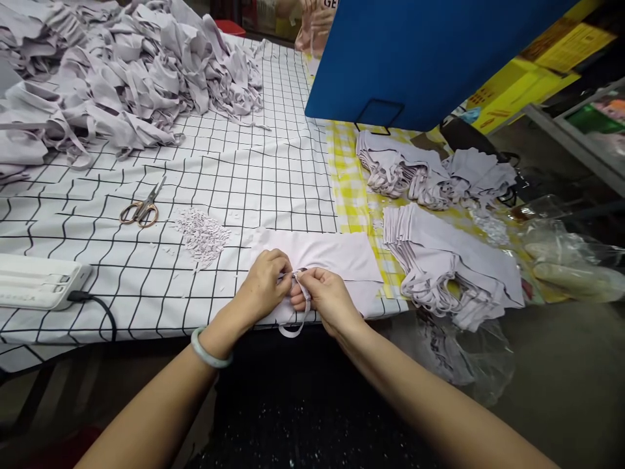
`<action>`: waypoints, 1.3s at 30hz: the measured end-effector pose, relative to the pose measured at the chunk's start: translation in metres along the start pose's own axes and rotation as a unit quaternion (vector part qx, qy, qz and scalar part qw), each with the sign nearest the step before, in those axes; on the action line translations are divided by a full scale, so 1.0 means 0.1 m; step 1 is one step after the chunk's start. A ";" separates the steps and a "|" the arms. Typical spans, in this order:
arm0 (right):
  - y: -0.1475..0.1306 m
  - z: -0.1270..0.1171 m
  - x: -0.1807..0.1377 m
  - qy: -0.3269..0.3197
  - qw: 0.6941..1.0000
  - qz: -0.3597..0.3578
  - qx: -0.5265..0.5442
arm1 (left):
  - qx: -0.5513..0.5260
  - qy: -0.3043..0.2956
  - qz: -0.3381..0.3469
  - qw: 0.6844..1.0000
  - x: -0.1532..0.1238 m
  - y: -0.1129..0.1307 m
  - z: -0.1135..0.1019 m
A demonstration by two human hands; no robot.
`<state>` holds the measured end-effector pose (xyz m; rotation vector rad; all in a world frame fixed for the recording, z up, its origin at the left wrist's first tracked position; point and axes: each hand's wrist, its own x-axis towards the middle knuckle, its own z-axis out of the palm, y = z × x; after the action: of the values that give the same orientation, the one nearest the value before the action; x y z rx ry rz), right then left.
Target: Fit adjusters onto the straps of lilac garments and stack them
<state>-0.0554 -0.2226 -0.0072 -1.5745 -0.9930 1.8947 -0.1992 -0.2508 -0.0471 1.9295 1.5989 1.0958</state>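
At the table's near edge, a pale lilac fabric piece (pixel 336 253) lies flat on the cloth. My left hand (pixel 263 283) is closed, thumb and fingers pinching a narrow lilac fabric strap (pixel 291 333) by its upper part. Pressed close to it, my right hand (pixel 326 294) grips the same strap, which hangs in a loop below the fingers. A small dark spot shows at the pinch, too small to make out. To the left lies a heap of tiny pale clippings (pixel 202 236). Beyond it rest scissors (pixel 142 212) with gold-coloured handles, blades apart.
A big heap of lilac fabric pieces (pixel 146 71) covers the far left. Two neat stacks of strapped pieces (pixel 439 247) sit on the right over yellow checked cloth (pixel 349 189). A blue board (pixel 410 58) stands behind them. A white power bank (pixel 39 281) with a black cable lies left.
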 end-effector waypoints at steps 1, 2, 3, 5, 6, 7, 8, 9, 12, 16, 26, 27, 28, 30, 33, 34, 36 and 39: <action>0.00 0.00 0.00 -0.006 1.000 -0.006 -0.002 | -0.002 -0.003 -0.004 1.000 0.00 0.00 0.00; 0.00 0.01 0.01 -0.011 1.000 -0.010 -0.004 | -0.004 -0.005 -0.006 1.000 0.00 0.00 -0.01; -0.01 0.00 0.01 -0.015 1.000 -0.010 -0.008 | -0.007 -0.006 -0.007 1.000 0.00 0.00 -0.01; -0.04 -0.01 0.02 -0.024 1.000 0.005 -0.015 | -0.014 -0.005 -0.006 1.000 -0.01 0.00 -0.01; -0.06 -0.02 0.03 -0.031 0.999 0.020 -0.016 | -0.016 -0.004 -0.005 1.000 -0.01 0.00 -0.01; -0.09 -0.03 0.04 -0.038 0.999 0.036 -0.012 | -0.018 -0.005 -0.006 1.000 -0.01 0.00 -0.01; -0.12 -0.04 0.04 -0.044 0.998 0.053 -0.004 | -0.018 -0.005 -0.008 1.000 -0.01 0.00 -0.01; -0.15 -0.04 0.05 -0.048 0.996 0.069 0.007 | -0.017 -0.006 -0.012 1.000 -0.01 0.00 -0.01; -0.21 -0.05 0.05 -0.047 0.992 0.108 0.046 | -0.007 0.004 -0.018 1.000 0.00 0.01 0.00; -0.21 -0.04 0.06 -0.052 0.985 0.146 0.076 | 0.011 0.022 -0.003 1.000 -0.01 0.00 0.05; 0.13 -0.24 -0.33 -0.121 0.986 0.067 0.089 | -0.020 -0.047 0.046 0.998 0.00 -0.03 -0.13; 0.17 -0.27 -0.39 -0.123 0.987 0.055 0.089 | -0.021 -0.049 0.056 0.997 0.01 -0.03 -0.16; 0.20 -0.29 -0.44 -0.121 0.988 0.045 0.089 | -0.013 -0.049 0.064 0.997 0.03 -0.03 -0.17; 0.26 -0.30 -0.53 -0.115 0.988 0.036 0.099 | 0.042 -0.062 0.066 0.995 0.05 -0.03 -0.17; 0.35 -0.29 -0.70 -0.136 0.979 0.077 0.130 | 0.156 -0.132 0.039 0.978 0.06 -0.03 -0.09; 0.38 -0.31 -0.75 -0.150 0.974 0.104 0.135 | 0.183 -0.154 0.028 0.970 0.06 -0.04 -0.07; 0.42 -0.42 -0.80 -0.161 0.969 0.138 0.126 | 0.214 -0.182 0.021 0.959 0.06 -0.06 -0.05; 0.30 -0.76 -0.66 -0.068 0.996 0.035 0.038 | 0.233 -0.176 0.022 0.956 0.13 -0.10 -0.14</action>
<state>0.0359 -0.2740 0.0046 -1.4698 -0.9197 2.0866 -0.2154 -0.2384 -0.0419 2.3010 1.7147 0.3632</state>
